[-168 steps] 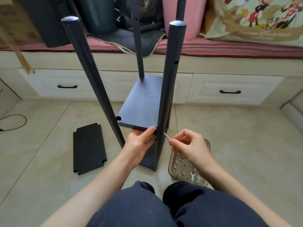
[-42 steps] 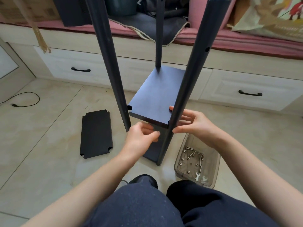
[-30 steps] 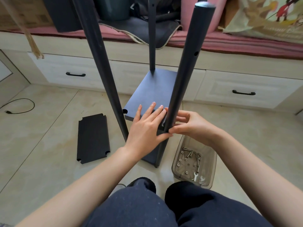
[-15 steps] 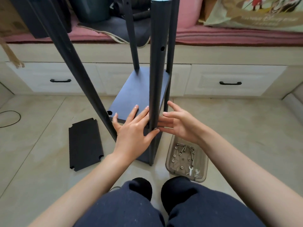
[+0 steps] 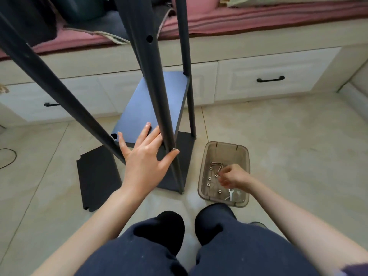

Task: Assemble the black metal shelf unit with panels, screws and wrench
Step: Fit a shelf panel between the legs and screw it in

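- Black metal shelf unit point(image 5: 159, 108) standing on the tiled floor point(image 5: 288, 136), with 1 shelf panel point(image 5: 151, 108) mounted between the posts and a lower panel point(image 5: 179, 166) near the floor.
- Left hand point(image 5: 143, 156) laid flat and spread on the near edge of the mounted shelf panel, fingers straight, thumb touching the front post point(image 5: 157, 90) just beside a silver screw head point(image 5: 173, 150).
- Right hand point(image 5: 234, 176) reaching into the clear plastic tray point(image 5: 244, 154) right of the shelf unit, fingers curled over the screws point(image 5: 216, 165); blurred, so cannot tell whether anything is pinched.
- Small silver wrench point(image 5: 231, 194) lying in the tray's near end, beside the right hand.
- Spare black panel point(image 5: 97, 180) flat on the floor left of the shelf unit.
- Drawer fronts point(image 5: 270, 76) behind the shelf unit.
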Action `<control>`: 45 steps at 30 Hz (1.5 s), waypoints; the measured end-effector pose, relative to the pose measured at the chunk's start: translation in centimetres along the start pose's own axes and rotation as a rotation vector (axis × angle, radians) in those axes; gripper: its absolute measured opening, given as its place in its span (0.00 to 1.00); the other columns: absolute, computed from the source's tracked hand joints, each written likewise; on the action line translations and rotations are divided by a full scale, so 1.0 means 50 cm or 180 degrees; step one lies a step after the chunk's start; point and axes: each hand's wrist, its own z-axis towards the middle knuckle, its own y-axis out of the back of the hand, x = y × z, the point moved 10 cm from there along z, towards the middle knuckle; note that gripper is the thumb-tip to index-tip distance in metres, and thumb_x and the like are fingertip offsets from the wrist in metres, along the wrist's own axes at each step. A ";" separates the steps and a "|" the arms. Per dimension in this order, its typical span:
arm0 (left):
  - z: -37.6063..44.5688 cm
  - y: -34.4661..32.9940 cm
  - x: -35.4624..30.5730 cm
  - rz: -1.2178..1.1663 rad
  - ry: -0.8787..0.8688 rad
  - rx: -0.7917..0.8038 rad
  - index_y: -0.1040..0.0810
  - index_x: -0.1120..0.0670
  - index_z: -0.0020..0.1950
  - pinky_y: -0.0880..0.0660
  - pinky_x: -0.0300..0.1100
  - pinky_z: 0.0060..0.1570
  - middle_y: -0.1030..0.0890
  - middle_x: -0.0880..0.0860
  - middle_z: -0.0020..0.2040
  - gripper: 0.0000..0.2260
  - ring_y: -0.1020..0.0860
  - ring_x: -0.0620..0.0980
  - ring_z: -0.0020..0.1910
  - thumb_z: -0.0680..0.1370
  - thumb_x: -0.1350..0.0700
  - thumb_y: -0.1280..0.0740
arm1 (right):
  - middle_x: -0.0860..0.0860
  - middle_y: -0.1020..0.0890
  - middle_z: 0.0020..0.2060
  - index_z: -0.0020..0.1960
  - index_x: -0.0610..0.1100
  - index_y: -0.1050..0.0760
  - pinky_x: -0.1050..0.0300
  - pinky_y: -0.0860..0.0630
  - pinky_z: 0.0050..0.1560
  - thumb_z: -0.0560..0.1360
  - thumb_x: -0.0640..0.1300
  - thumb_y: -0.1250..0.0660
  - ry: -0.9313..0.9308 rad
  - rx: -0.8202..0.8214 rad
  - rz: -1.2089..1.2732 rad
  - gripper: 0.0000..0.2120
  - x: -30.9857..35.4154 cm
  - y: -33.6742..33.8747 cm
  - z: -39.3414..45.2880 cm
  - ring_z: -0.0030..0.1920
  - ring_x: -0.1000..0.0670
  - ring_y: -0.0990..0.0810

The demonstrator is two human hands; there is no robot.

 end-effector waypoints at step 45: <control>-0.002 0.005 -0.003 -0.0200 0.0098 -0.0025 0.19 0.46 0.65 0.58 0.67 0.73 0.26 0.40 0.71 0.18 0.36 0.48 0.78 0.76 0.47 0.26 | 0.47 0.20 0.48 0.50 0.49 0.29 0.44 0.23 0.61 0.84 0.51 0.48 0.1266 0.0013 0.1440 0.11 0.320 -0.143 -0.145 0.53 0.47 0.19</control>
